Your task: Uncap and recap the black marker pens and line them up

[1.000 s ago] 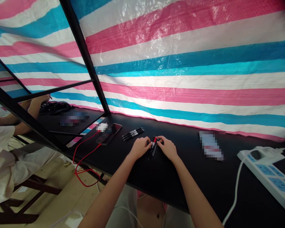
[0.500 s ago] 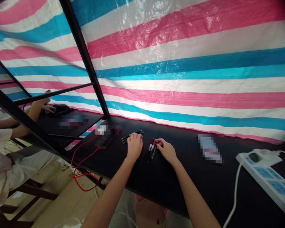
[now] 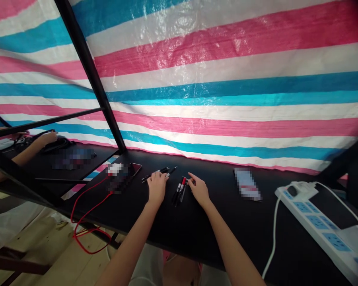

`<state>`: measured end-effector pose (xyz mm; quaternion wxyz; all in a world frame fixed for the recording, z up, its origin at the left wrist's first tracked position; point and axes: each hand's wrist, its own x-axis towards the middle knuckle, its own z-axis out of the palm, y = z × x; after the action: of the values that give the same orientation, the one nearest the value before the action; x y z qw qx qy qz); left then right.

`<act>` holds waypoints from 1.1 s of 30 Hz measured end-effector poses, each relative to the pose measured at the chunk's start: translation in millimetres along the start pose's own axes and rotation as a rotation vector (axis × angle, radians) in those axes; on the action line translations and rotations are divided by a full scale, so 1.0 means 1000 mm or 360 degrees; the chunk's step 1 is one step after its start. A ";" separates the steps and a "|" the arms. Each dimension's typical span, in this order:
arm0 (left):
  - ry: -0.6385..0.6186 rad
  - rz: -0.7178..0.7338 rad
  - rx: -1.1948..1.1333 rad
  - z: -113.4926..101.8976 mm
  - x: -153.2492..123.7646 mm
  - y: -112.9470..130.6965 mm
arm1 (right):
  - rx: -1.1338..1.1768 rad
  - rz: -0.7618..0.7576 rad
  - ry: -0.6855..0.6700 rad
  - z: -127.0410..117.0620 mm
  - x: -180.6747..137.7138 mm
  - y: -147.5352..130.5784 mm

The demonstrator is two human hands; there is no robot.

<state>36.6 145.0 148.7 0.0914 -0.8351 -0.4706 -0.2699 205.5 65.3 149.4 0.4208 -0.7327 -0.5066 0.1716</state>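
A worker's two bare hands rest at a black desk [image 3: 256, 222], its rear edge running along a striped sheet [image 3: 226, 127] and its front edge passing under both forearms. To the left, a slanting black post [image 3: 89, 71] bounds the space, with a phone [image 3: 136, 169] just inside it and a red cable [image 3: 91, 253] looping past the front edge. To the right, open desktop stretches to a blurred pale item [image 3: 247, 184], with a white power strip [image 3: 316, 220] beyond. The left hand [image 3: 157, 186] bends over dark pens [image 3: 147, 177], a single pen [image 3: 173, 171] jutting out past its fingertips; whether it is pinched cannot be told. The right hand [image 3: 199, 190] holds thumb and forefinger slightly apart, just beside a red-and-black marker bundle [image 3: 178, 187] lying between the hands.
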 end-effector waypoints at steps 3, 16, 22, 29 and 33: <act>0.0046 0.0101 -0.0087 -0.010 -0.001 0.008 | 0.0387 0.0002 -0.0044 0.005 0.003 0.002; -0.0160 0.0436 -0.0326 -0.020 -0.004 0.019 | 0.1064 -0.0053 -0.0022 -0.005 0.005 -0.004; -0.0142 0.0325 -0.0395 -0.019 -0.003 0.017 | 0.1187 0.0059 0.0466 -0.012 0.011 0.006; 0.0028 -0.0074 -0.0391 -0.018 0.001 0.006 | 0.1201 0.0285 0.0879 -0.030 0.016 0.025; -0.0125 -0.0032 -0.0358 -0.015 0.000 0.007 | 0.1112 0.0270 0.0402 -0.027 0.015 0.023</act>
<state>37.2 135.4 161.7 -0.0240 -0.8452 -0.4488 -0.2891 244.1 64.0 149.5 0.6888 -0.5996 -0.2993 0.2766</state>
